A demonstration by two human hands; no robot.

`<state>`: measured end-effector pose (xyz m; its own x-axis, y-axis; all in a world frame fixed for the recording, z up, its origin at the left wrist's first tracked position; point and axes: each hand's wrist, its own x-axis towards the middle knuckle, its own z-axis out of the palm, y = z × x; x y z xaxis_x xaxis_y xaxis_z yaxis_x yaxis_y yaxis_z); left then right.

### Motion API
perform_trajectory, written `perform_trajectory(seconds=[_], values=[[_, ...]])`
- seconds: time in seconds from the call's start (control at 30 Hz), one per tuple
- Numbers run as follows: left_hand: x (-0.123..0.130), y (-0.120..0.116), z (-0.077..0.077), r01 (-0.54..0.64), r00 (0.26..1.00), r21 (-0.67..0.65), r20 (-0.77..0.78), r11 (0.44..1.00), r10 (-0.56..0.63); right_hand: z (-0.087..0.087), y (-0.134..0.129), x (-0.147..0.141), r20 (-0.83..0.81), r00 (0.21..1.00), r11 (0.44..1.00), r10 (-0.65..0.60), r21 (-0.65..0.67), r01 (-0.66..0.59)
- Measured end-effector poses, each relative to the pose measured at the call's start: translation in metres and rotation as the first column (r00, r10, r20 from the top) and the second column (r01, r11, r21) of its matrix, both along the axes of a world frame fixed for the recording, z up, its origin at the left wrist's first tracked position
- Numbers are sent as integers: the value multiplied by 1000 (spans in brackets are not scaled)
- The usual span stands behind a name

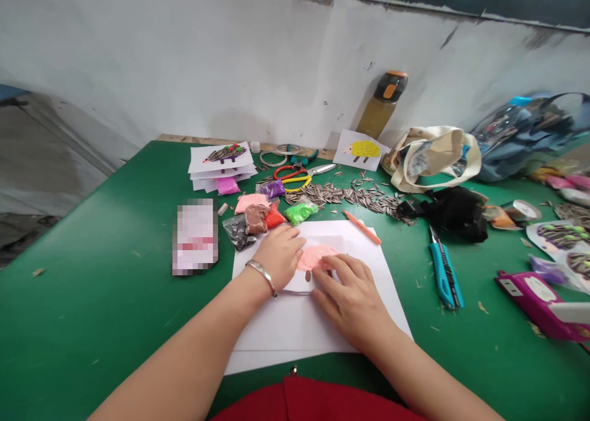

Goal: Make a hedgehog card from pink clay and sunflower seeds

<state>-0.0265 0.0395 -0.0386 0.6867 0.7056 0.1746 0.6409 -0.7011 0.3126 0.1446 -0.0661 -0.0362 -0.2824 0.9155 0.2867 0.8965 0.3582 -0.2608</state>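
Note:
A flat pink clay shape [313,257] lies on a white paper sheet [295,329], with a small brown piece [307,276] just below it. My left hand [279,255] rests on the paper, its fingertips at the clay's left edge. My right hand [350,298] lies flat beside it, with fingers reaching over the lower right of the clay. Part of the clay is hidden under my fingers. Neither hand appears to hold anything.
On the green table [92,298], bags of coloured clay [270,215] and a pile of sunflower seeds [350,196] lie beyond the paper. Yellow-handled scissors [295,176] sit among them. A blue utility knife [445,270] lies to the right, and an orange stick [362,227] touches the paper's far edge.

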Motion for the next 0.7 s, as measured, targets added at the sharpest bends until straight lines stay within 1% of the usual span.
perform_trajectory(seconds=[0.1,0.23,0.33,0.4,0.5,0.6,0.7], values=[[-1,1,-1,10,1000,-12,3,1000,-10,-1,0,2,8,1000,1000,3,-2,-3],[-2,3,-1,6,1000,-9,7,1000,-6,0,0,2,33,999,997,26,-68,-23],[-4,5,2,38,999,-42,12,998,-38,1,0,2,35,999,997,27,-73,-25],[-6,7,5,71,997,-79,10,994,-70,1,0,3,26,999,998,28,-50,-27],[-9,9,8,92,996,-109,13,990,-91,0,0,5,-6,1000,999,23,24,-23],[-10,8,8,89,996,-116,19,989,-87,-1,3,11,-45,999,996,-2,86,6],[-9,8,7,91,996,-112,13,990,-90,-2,9,24,-85,995,992,-44,113,53]])
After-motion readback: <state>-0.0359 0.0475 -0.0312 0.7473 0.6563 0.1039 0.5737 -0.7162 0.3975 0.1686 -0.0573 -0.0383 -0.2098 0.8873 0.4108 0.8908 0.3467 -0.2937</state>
